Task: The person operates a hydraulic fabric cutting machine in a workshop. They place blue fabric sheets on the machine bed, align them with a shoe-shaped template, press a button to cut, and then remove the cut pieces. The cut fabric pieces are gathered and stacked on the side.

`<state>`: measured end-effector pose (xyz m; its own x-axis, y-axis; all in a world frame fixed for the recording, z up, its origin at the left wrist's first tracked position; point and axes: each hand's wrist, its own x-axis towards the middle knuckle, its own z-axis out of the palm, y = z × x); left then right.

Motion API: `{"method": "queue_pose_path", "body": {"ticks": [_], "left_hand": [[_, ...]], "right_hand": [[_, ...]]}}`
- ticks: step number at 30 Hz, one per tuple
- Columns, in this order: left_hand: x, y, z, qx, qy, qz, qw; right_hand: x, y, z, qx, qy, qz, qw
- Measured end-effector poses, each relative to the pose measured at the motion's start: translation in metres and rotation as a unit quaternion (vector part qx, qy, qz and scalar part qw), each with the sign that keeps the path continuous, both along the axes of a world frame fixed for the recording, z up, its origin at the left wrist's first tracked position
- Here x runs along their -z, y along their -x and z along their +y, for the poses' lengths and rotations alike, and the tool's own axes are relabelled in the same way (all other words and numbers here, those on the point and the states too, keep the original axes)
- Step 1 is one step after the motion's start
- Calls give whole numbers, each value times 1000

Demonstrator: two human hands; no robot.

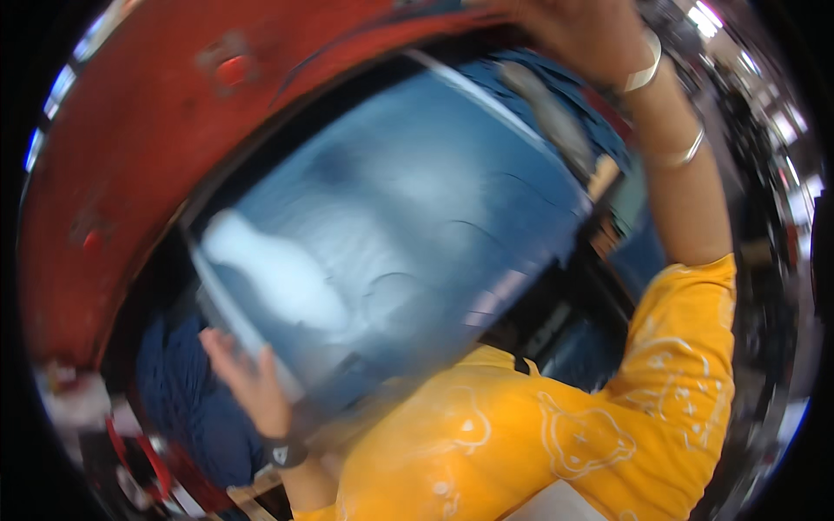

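My left hand (252,386) is at the near left edge of a shiny blue-grey plate-like surface (469,200), its fingers spread and nothing visible in them. Whether it touches the edge cannot be told. Toward the left of that surface shows a pale, elongated, sole-shaped patch (278,269), blurred; it may be an object or a reflection. My right hand (578,35) is raised high at the top of the view, beside the red machine body. Motion smears it and the frame cuts it off, so its fingers are hidden.
A large red metal machine body (148,130) with red buttons (233,71) arches over the far and left sides. Dark blue cloth-like material (187,391) is bunched at the left. A long greyish piece (547,113) lies over more blue material at the far right.
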<state>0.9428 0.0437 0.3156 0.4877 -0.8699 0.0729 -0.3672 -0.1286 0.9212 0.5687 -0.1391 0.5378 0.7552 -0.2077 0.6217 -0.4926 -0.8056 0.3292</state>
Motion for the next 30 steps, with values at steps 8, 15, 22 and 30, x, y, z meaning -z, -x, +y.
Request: {"method": "queue_pose_path", "body": {"ticks": [8,15,22,30], "left_hand": [[-25,196,-49,515,221,-318,764],[-17,265,-84,515,200,-241,798],[-51,343,-65,350,275,-321,836],[41,424,-31,589,156,-362,706]], "right_hand": [[192,52,150,92,-270,-169,943],[315,181,232,260,-507,-671,475],[480,195,236,84,-701,-677,207],[493,139,201,-359,-503,-776,-125]]}}
